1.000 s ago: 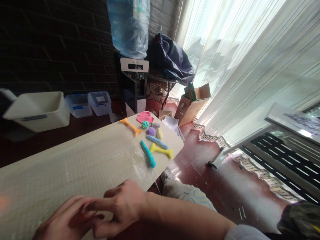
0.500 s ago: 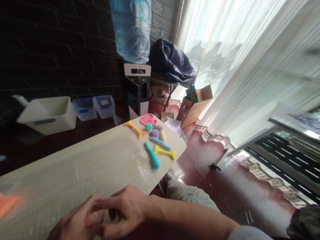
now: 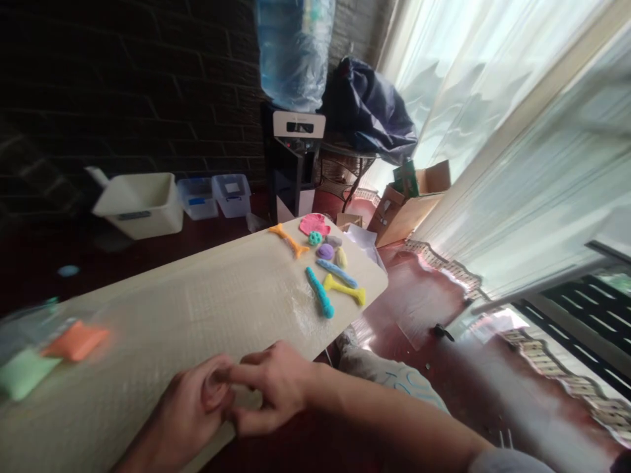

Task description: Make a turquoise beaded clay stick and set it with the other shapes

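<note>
My left hand (image 3: 190,404) is curled, palm turned toward my right hand (image 3: 276,387), over the table's near edge. My right index finger reaches into the left hand's curled fingers, and its thumb is bent in below. Whatever lies between them, if anything, is hidden and blurred. Farther off on the table (image 3: 211,289) lie a turquoise clay stick (image 3: 319,292), a yellow bone-shaped clay piece (image 3: 345,289), a blue stick (image 3: 336,272), an orange bone-shaped piece (image 3: 288,240), a flat pink piece (image 3: 314,225), a purple lump (image 3: 325,251) and a teal ball (image 3: 315,238).
Orange (image 3: 76,341) and pale green (image 3: 29,373) packets lie at the table's left. Beyond stand a white bin (image 3: 148,210), clear plastic boxes (image 3: 231,197), a water dispenser (image 3: 294,164) and a cardboard box (image 3: 409,210). A leg (image 3: 389,371) shows beside the table.
The view has swung left, so the scene sits farther right and the green packet shows. My hands stay together, the right index finger still at the left hand.
</note>
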### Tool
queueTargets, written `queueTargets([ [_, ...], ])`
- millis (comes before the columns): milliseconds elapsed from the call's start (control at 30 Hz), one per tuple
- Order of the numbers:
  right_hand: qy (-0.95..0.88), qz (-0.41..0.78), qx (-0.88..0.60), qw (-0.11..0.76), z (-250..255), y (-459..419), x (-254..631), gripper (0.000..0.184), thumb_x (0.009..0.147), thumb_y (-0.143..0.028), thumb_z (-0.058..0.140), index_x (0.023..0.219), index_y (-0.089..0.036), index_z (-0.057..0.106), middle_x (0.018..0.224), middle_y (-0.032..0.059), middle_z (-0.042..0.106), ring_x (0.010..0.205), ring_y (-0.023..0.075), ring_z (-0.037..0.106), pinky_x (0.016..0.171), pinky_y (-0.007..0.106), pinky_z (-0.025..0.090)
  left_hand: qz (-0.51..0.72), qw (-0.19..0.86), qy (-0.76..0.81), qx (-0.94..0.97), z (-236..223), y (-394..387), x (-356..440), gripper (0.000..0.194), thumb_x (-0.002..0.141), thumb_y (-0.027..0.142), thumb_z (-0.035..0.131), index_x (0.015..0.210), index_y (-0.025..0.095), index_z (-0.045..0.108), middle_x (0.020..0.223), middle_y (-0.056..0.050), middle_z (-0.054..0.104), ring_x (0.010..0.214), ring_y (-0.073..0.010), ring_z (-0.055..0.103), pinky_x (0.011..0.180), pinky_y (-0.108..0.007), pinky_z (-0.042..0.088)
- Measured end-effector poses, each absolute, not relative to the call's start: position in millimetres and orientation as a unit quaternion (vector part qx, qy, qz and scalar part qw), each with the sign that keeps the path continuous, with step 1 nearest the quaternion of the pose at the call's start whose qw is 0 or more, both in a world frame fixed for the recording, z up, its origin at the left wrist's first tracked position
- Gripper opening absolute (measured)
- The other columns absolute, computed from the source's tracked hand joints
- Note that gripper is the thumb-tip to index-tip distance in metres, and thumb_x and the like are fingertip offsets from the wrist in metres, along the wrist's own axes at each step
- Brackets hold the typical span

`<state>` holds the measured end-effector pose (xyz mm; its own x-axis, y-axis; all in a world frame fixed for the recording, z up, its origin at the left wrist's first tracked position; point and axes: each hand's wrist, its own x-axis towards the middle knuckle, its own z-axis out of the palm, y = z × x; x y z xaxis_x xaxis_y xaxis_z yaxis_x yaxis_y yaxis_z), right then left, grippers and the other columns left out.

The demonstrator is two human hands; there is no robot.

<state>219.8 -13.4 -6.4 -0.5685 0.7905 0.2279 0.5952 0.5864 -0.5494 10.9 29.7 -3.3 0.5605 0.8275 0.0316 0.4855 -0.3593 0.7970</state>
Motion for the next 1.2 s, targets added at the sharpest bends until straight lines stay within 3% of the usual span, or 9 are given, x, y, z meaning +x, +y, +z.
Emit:
queueTargets([
  [100,-0.837,0.224,-0.434,0.246,2,-13,221,0.055,0.091,-0.042,0.063,0.141,-0.019,0.058,0.087,0.0038,0.074,0.067,0.0189,0.07,0.062,0.026,0.049,0.236,0.353,0.43,0.797,5,28,19,0.014,0.076,0.012,0.054,0.08,0.021,0.063,0.073,0.001,0.061,0.068,-0.0166,0.059,0.064,-0.025,0.048],
  [233,-0.812,0.288,-0.41,0.298,11,-10,224,0.043,0.09,-0.036,0.06,0.128,-0.017,0.065,0.075,0.0002,0.066,0.054,0.014,0.056,0.057,0.025,0.044,0.26,0.351,0.416,0.797,4,31,23,0.027,0.077,0.005,0.054,0.092,0.02,0.07,0.091,-0.003,0.064,0.08,-0.0166,0.062,0.074,-0.027,0.048],
  [467,-0.813,0.385,-0.329,0.289,17,-13,220,0.039,0.086,-0.035,0.065,0.122,-0.018,0.067,0.079,0.0008,0.063,0.059,0.0136,0.055,0.057,0.025,0.042,0.19,0.407,0.379,0.809,15,25,18,0.02,0.068,0.0,0.053,0.066,0.019,0.06,0.071,0.002,0.059,0.067,-0.0129,0.054,0.063,-0.026,0.037],
  [567,-0.813,0.344,-0.384,0.271,14,-11,221,0.034,0.092,-0.031,0.061,0.123,-0.018,0.066,0.072,-0.0015,0.062,0.057,0.0134,0.056,0.059,0.025,0.042,0.206,0.427,0.393,0.788,15,25,19,0.02,0.067,0.001,0.056,0.074,0.02,0.057,0.065,0.006,0.054,0.062,-0.0117,0.047,0.058,-0.026,0.032],
  [700,-0.79,0.324,-0.441,0.277,12,-8,224,0.042,0.094,-0.029,0.06,0.134,-0.016,0.063,0.067,-0.0027,0.062,0.055,0.0133,0.057,0.058,0.025,0.041,0.229,0.393,0.446,0.77,11,28,21,0.015,0.077,0.01,0.06,0.077,0.021,0.051,0.064,0.006,0.054,0.061,-0.012,0.047,0.059,-0.026,0.032],
  [933,-0.73,0.508,-0.359,0.283,20,-10,227,0.042,0.092,-0.037,0.066,0.131,-0.02,0.068,0.068,-0.003,0.062,0.059,0.013,0.057,0.055,0.023,0.042,0.198,0.382,0.439,0.789,10,25,20,0.016,0.078,0.014,0.063,0.067,0.02,0.052,0.058,0.006,0.051,0.055,-0.0101,0.043,0.056,-0.027,0.029],
  [1067,-0.767,0.411,-0.402,0.285,16,-11,226,0.036,0.101,-0.035,0.058,0.131,-0.018,0.069,0.072,-0.0001,0.065,0.058,0.0124,0.057,0.06,0.025,0.045,0.205,0.383,0.44,0.786,9,24,21,0.011,0.079,0.018,0.066,0.072,0.019,0.057,0.061,0.004,0.056,0.056,-0.0107,0.045,0.055,-0.027,0.028],
  [1200,-0.78,0.362,-0.403,0.314,13,-14,224,0.036,0.099,-0.031,0.061,0.131,-0.016,0.071,0.083,0.0057,0.073,0.061,0.0131,0.062,0.059,0.025,0.048,0.204,0.409,0.441,0.772,12,26,21,0.018,0.076,0.017,0.066,0.066,0.019,0.051,0.056,0.006,0.049,0.057,-0.0101,0.041,0.054,-0.027,0.025],
])
